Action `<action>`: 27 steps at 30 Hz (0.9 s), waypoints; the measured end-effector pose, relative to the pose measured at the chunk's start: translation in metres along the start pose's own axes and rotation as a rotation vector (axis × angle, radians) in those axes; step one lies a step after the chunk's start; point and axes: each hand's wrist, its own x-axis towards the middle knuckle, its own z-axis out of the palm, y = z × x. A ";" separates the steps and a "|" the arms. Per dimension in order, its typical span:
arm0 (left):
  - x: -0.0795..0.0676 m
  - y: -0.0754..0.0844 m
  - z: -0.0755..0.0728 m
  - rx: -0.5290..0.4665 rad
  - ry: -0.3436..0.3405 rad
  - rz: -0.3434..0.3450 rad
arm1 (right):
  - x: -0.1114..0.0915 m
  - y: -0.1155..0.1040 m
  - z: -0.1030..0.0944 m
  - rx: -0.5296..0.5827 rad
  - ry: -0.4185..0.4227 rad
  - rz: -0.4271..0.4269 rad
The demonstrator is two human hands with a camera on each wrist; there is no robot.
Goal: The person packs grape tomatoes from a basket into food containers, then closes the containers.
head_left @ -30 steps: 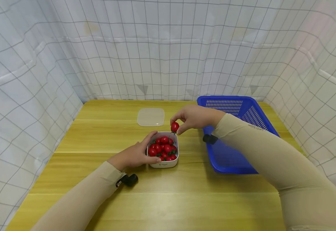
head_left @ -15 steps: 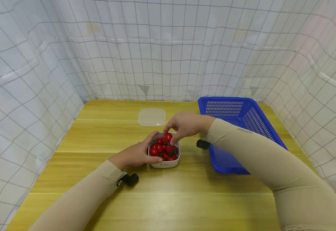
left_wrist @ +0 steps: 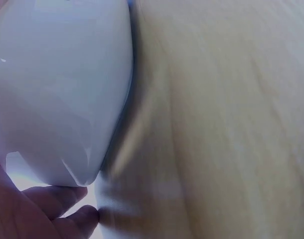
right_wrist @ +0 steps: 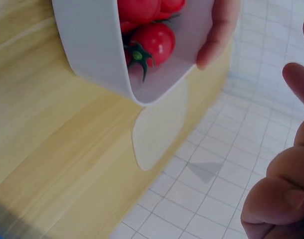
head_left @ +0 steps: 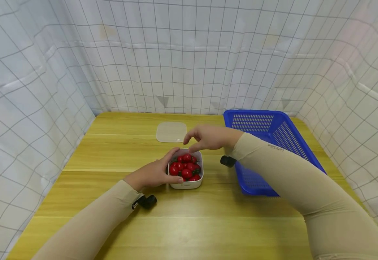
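Observation:
A small white square container (head_left: 189,185) full of red cherry tomatoes (head_left: 187,173) with green stems stands mid-table. My left hand (head_left: 154,175) holds it from the left, thumb along the near rim and fingers round the far side. The left wrist view shows the container's smooth outer wall (left_wrist: 62,79) with curled fingers (left_wrist: 47,201) at its end. Just above the far right corner hovers my right hand (head_left: 211,137), thumb and fingers apart with nothing between them. In the right wrist view, its fingers (right_wrist: 279,199) are clear of the tomatoes (right_wrist: 157,42).
A flat translucent lid (head_left: 171,132) lies on the wooden table (head_left: 189,224) behind the container. To the right, a blue plastic basket (head_left: 257,187) sits partly under the right forearm. White grid-patterned curtains (head_left: 195,65) enclose the table at the back and sides.
My right hand has carried a cherry tomato left into the container, let go of it and risen slightly, fingers spreading. The left hand has stayed on the container.

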 end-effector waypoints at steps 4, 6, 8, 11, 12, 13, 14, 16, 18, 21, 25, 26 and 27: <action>-0.003 0.001 -0.005 0.020 -0.006 0.013 | 0.004 0.000 -0.005 -0.008 0.093 0.052; -0.005 0.003 -0.010 0.039 -0.007 0.023 | 0.008 0.000 -0.007 -0.028 0.123 0.072; -0.006 0.004 -0.018 0.062 0.003 0.025 | 0.013 0.001 -0.008 -0.043 0.143 0.096; -0.006 0.005 -0.036 0.099 0.045 0.023 | 0.021 0.004 -0.012 -0.073 0.163 0.133; -0.005 0.005 -0.043 0.117 0.061 0.023 | 0.024 0.005 -0.013 -0.082 0.169 0.149; -0.003 0.004 -0.051 0.146 0.083 0.020 | 0.028 0.006 -0.015 -0.092 0.174 0.161; -0.001 0.003 -0.060 0.172 0.103 0.017 | 0.032 0.007 -0.017 -0.104 0.177 0.173; 0.004 0.001 -0.078 0.235 0.136 0.002 | 0.041 0.009 -0.020 -0.126 0.182 0.194; 0.010 -0.003 -0.095 0.292 0.157 -0.021 | 0.050 0.011 -0.022 -0.148 0.178 0.213; 0.020 -0.008 -0.117 0.353 0.171 -0.083 | 0.064 0.016 -0.024 -0.166 0.155 0.244; 0.034 -0.015 -0.134 0.411 0.163 -0.132 | 0.082 0.025 -0.019 -0.190 0.108 0.290; 0.037 -0.018 -0.135 0.427 0.160 -0.137 | 0.086 0.027 -0.016 -0.188 0.095 0.304; 0.039 -0.021 -0.136 0.441 0.153 -0.138 | 0.090 0.030 -0.012 -0.191 0.082 0.315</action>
